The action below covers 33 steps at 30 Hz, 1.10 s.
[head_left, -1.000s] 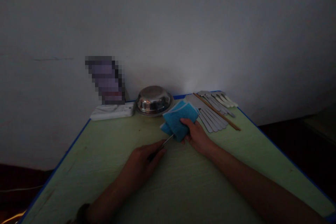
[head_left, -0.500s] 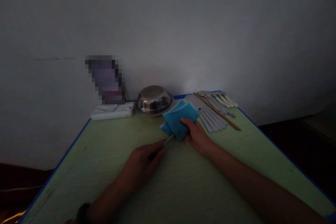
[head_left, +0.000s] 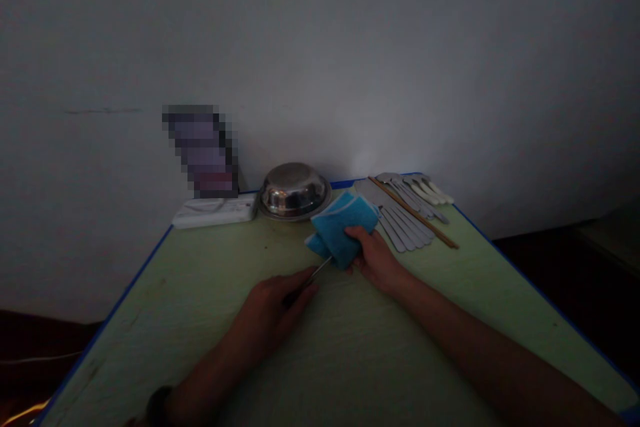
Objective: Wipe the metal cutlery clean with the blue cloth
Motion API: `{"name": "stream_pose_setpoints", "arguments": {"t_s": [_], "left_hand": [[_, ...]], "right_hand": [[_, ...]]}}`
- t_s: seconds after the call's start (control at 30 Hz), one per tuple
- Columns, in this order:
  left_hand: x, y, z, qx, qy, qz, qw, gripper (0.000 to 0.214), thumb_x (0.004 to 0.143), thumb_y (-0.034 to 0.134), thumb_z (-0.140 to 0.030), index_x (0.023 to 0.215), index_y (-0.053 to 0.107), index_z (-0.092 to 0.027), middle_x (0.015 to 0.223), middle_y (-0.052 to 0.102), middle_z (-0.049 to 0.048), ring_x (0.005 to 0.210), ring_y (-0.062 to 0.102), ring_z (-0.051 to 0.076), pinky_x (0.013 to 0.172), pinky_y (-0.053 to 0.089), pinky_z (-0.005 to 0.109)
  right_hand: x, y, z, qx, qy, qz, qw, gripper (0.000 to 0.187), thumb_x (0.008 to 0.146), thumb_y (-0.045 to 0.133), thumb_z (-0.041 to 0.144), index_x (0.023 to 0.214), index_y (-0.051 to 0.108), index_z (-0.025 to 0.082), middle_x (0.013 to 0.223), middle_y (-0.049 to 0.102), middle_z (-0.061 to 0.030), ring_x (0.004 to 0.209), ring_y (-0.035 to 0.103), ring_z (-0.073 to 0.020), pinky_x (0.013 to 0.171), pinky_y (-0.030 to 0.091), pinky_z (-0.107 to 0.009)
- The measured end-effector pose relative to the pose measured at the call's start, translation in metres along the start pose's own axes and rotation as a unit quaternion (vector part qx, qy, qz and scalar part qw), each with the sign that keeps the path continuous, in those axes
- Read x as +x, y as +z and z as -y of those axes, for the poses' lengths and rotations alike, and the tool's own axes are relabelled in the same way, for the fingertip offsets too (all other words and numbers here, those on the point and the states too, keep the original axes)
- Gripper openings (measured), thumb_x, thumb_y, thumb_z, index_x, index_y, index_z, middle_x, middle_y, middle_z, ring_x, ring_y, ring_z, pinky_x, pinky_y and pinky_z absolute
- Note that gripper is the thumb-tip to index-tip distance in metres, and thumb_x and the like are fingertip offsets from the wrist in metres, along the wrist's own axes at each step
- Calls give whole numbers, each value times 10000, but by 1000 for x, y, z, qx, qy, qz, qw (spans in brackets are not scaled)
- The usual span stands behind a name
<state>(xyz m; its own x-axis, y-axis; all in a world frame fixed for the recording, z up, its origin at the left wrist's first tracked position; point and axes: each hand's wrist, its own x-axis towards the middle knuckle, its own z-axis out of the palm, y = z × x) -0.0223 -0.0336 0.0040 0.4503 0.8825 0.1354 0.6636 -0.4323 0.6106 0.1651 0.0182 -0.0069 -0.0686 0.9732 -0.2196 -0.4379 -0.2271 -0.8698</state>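
My left hand [head_left: 285,297] is closed around the dark handle of a slim metal utensil [head_left: 321,269]. The utensil's far end disappears into a folded blue cloth [head_left: 345,223], so its kind is hidden. My right hand [head_left: 375,257] grips that cloth, thumb on top and the other fingers underneath, folding it around the utensil's end. Both hands are over the middle of the green table [head_left: 210,307]. Just beyond the cloth, to the right, lies a fan of flat metal handles [head_left: 405,227].
An upside-down steel bowl [head_left: 294,190] sits against the wall. Left of it are a white box-like object [head_left: 215,211] and a blurred-out upright device [head_left: 203,150]. At the back right lie brown chopsticks [head_left: 415,213], metal cutlery [head_left: 417,199] and several white-handled pieces [head_left: 431,191].
Hardly anything differs. The cloth and my right hand have shifted very slightly to the right; both grips are the same.
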Motion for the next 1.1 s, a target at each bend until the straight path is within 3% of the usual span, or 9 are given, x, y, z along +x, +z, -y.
{"name": "stream_pose_setpoints", "arguments": {"t_s": [1.1], "left_hand": [[-1, 0, 0, 26, -10, 21, 999, 316, 905, 458, -307, 1179, 592, -223, 955, 724, 29, 787, 672, 183, 736, 526, 290]], "right_hand": [[-1, -1, -1, -11, 6, -12, 1000, 211, 684, 596, 324, 789, 457, 203, 579, 511, 69, 417, 507, -106, 293, 399, -224]]}}
